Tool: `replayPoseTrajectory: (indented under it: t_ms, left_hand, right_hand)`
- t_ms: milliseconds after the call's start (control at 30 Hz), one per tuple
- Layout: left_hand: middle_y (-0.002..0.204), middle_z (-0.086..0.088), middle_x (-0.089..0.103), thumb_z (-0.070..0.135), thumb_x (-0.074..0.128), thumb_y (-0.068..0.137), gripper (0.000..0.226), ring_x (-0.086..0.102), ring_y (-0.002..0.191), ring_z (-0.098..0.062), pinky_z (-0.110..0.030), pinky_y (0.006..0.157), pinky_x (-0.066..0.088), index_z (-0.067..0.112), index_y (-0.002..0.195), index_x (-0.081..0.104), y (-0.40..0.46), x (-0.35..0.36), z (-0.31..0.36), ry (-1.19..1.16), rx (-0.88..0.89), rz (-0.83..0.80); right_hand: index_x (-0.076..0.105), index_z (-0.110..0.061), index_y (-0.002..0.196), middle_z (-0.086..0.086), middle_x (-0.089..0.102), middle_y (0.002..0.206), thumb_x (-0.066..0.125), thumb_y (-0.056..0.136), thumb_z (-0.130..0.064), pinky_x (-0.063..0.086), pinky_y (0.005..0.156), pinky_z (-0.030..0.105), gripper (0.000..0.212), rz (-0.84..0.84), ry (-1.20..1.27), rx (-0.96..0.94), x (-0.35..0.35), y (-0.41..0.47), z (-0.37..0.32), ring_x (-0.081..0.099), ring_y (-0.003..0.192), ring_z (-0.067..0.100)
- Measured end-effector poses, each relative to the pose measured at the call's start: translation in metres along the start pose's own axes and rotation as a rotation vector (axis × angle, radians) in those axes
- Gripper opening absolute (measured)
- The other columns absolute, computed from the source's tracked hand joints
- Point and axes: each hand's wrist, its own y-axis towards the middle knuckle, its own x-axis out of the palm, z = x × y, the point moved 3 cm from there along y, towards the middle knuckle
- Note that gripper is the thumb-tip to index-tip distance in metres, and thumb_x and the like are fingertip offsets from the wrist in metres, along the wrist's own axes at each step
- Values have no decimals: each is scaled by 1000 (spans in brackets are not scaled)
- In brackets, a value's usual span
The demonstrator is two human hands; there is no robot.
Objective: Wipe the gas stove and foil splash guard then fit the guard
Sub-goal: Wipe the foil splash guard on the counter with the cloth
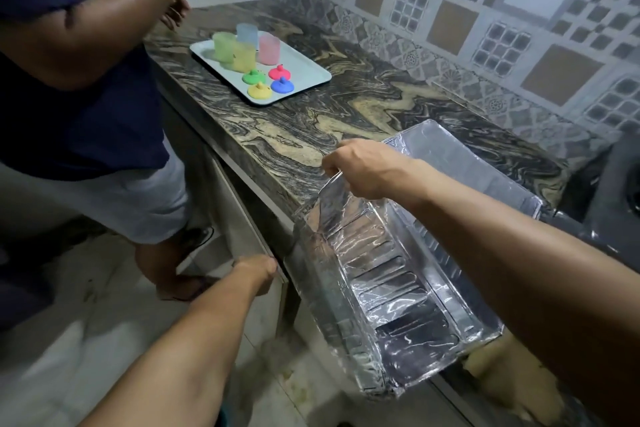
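A: Where is the foil splash guard (391, 274)?

B: It overhangs the counter (311, 128) edge, long axis running from near the wearer toward the wall, hollow side up.

A: And the 2 hands?

B: The right hand (360, 168) pinches its far-left corner. The left hand (258, 272) looks curled below the counter edge; what it holds is unclear.

Dim, soft indoor light leaves the whole view slightly blurred, white glare streaks the crinkled silver foil splash guard (398, 274), and wide-angle distortion bends the patterned grey wall tiles (485, 21).
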Motion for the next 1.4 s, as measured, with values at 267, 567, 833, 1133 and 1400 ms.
replayPoseTrajectory:
  t_ms: [267,567,833,1133,1400]
  left_hand:
    - [142,-9,53,8,47,86,52,54,128,-27,-37,102,48,14,138,49,-10,-33,1,-207,29,121]
    - [161,-6,26,9,41,94,69,39,141,-25,-36,113,37,13,156,12,5,-20,10,-299,51,126]
    - [152,-1,42,0,44,93,74,57,121,-23,-34,94,52,26,156,16,18,-11,28,-138,160,244]
    - [165,9,-8,4,40,95,77,48,132,-17,-37,96,50,24,157,0,27,19,15,-16,178,163]
    - [164,7,-10,2,43,92,82,59,116,-21,-33,87,50,24,157,-1,-11,51,-20,5,109,137]
  right_hand:
    - [63,-17,113,11,63,110,50,86,4,45,76,32,36,4,-33,24,-24,-6,-8,61,98,29]
    - [63,-17,107,6,56,98,55,85,2,33,69,25,30,9,-47,18,-20,-1,-6,52,87,24]
    - [50,-24,85,3,53,90,51,78,6,38,69,31,31,22,-41,-2,-15,3,2,56,90,28]
    - [68,-18,110,8,67,99,57,83,2,35,69,24,36,-2,-77,19,-32,1,2,63,96,26]
    - [67,-5,93,16,70,91,64,76,3,55,68,37,20,-26,-135,4,-69,2,-7,65,88,36]
